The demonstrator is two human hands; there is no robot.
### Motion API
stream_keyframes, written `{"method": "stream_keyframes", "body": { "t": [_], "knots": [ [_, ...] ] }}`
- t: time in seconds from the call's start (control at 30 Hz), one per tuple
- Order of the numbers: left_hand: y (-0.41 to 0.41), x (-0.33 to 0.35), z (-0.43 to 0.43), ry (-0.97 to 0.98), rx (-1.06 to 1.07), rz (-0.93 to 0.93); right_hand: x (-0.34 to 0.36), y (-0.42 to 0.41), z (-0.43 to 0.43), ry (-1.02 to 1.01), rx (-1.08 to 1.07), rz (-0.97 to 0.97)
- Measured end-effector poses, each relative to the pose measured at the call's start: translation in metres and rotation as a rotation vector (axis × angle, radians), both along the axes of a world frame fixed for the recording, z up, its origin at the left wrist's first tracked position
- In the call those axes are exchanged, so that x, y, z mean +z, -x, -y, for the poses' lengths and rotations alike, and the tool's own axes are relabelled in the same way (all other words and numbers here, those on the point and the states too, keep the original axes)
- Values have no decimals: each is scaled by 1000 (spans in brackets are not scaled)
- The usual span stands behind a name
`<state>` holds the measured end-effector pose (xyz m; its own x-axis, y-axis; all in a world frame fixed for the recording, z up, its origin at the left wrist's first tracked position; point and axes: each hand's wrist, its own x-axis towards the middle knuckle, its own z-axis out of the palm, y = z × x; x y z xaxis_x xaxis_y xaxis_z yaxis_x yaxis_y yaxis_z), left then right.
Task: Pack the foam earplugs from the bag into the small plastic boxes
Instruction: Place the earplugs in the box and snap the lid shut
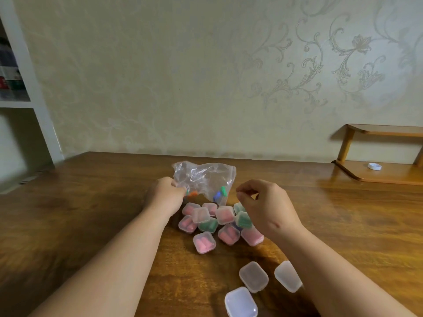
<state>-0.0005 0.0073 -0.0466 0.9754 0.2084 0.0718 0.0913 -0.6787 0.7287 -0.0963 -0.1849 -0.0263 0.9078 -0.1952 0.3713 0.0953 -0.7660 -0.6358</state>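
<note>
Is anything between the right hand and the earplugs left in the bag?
Only the film of the clear bag: the blue and green earplugs lie inside it, left of the right hand. Nothing else intervenes.

I saw a brown table (343, 225) holding a heap of full little boxes (225, 215), three empty boxes (253, 276) and a small shelf (375, 177).

Filled boxes (225, 215) cluster beside the bag (206, 177), empty boxes (253, 276) nearer; table (91, 213) either side lies open.

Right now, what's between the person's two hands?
The clear plastic bag holding green and blue foam earplugs, seen in the head view; the left hand grips it.
</note>
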Motion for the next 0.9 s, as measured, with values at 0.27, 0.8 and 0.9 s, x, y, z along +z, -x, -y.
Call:
{"method": "stream_keyframes", "body": {
  "t": [0.27, 0.8, 0.9],
  "knots": [
    [16, 19, 12, 663, -126, 98, 3, -2, 9, -89, -68, 56],
    [33, 31, 25, 910, -406, -1, 6, 1, 9, -117, -125, 99],
    [30, 28, 26, 870, -371, 8, 11, 6, 10, 41, -285, 200]
  ]
}}
